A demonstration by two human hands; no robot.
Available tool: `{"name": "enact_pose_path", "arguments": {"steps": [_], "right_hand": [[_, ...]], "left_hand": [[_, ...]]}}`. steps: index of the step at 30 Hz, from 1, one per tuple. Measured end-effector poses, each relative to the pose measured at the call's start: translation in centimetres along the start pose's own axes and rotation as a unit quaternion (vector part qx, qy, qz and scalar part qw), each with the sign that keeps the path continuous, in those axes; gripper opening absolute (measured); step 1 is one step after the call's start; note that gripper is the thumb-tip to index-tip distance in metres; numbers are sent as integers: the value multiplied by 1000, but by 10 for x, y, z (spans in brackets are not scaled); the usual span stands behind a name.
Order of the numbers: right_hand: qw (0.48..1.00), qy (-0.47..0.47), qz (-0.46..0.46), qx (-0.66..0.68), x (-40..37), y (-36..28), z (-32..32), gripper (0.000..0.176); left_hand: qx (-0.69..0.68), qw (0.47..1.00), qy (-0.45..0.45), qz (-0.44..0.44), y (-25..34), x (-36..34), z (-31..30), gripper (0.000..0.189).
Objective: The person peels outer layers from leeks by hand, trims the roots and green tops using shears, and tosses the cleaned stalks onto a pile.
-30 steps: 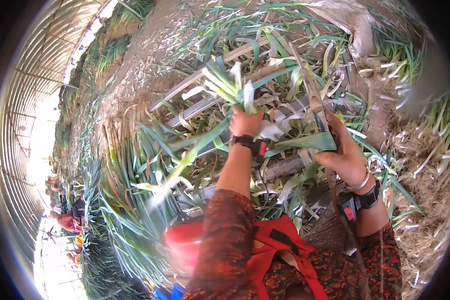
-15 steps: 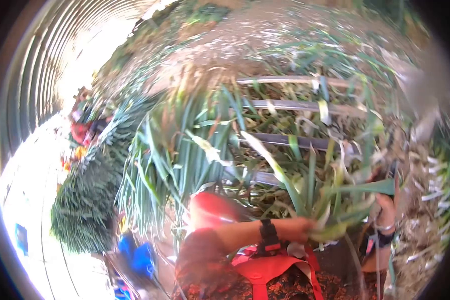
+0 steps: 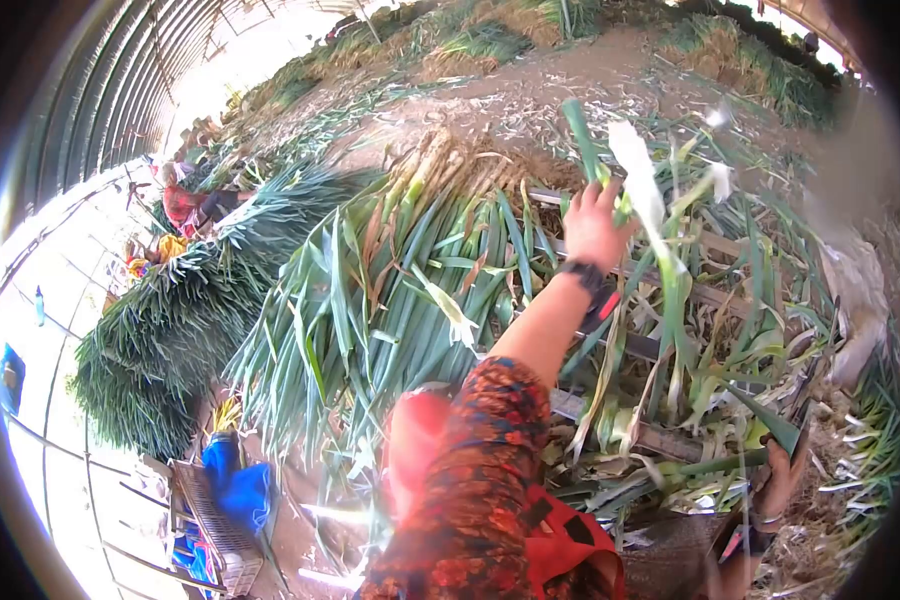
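Note:
My left hand [image 3: 595, 230], on the arm with a black wristband, is stretched out with its fingers apart. Beside its fingertips are a green leaf [image 3: 580, 135] and a pale peeled strip [image 3: 638, 170], seemingly in mid-air. Low on the right, my right hand [image 3: 775, 485] is closed round a leek [image 3: 725, 462] with a dark green leaf end; a bracelet circles that wrist. Between my hands, stripped leaves [image 3: 675, 330] hang and lie over slats [image 3: 635, 345]. A thick bundle of leeks [image 3: 410, 290] lies left of my left arm.
Another large leek pile [image 3: 160, 350] stands farther left, with a person in red [image 3: 180, 205] beyond it. A woven basket [image 3: 215, 520] and blue cloth [image 3: 238, 480] are at lower left. Trimmed leeks [image 3: 870, 430] line the right edge. Loose peelings litter the soil behind.
My left hand has moved up and away from beside my right hand, and its fingers have opened. Loose leaves now hang near it. My right hand stays low on the right, holding the leek.

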State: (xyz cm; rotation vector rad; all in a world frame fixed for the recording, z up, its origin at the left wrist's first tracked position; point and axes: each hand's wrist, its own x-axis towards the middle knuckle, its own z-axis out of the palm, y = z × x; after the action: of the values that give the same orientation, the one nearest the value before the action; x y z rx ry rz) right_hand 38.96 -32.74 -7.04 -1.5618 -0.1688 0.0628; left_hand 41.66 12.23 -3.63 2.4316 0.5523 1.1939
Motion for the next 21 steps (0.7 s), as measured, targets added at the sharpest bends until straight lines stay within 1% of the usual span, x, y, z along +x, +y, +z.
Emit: {"name": "enact_pose_path", "arguments": {"steps": [1,2,3,4,5,6,7,8,9,10,11,13,16,18,21], "right_hand": [[1000,-11,25,-3,1,6,-5,84],[1000,-5,9,-4,0,7,0,82],[1000,0,-8,-3,-2,5,9,81],[1000,4,-26,-1,-3,3,18,80],[1000,-19,-6,-23,-2,1,23,80],[998,-42,13,-44,-2,-3,26,80],[995,-65,30,-67,-2,-5,29,79],[994,-76,24,-74,0,4,29,80],[993,-88,15,-81,4,20,27,80],[991,-100,2,-87,9,30,28,80],[989,-113,-1,-91,13,32,35,81],[986,-135,-1,-100,11,30,48,83],[976,-177,7,-124,6,9,72,81],[972,-203,29,-114,0,2,80,79],[965,-230,18,-125,-3,10,77,79]], "left_hand": [[47,995,-89,-10,-30,-25,4,57],[86,991,-100,-15,-62,-60,10,60],[154,962,-209,-82,-79,-86,-5,68],[207,942,-234,-124,-99,-115,-16,82],[256,934,-207,-140,-120,-145,-32,89],[307,892,-251,-215,-121,-148,-62,95],[333,882,-214,-255,-155,-166,-76,98],[407,837,-234,-283,-180,-183,-88,89],[416,809,-270,-317,-145,-160,-129,91],[363,854,-191,-320,-180,-167,-137,86],[420,840,-174,-296,-228,-179,-129,88],[418,785,-204,-409,-212,-159,-137,100],[334,830,-156,-418,-252,-175,-124,104],[332,852,-138,-381,-266,-179,-121,100],[346,876,-116,-316,-298,-184,-113,92]]}}
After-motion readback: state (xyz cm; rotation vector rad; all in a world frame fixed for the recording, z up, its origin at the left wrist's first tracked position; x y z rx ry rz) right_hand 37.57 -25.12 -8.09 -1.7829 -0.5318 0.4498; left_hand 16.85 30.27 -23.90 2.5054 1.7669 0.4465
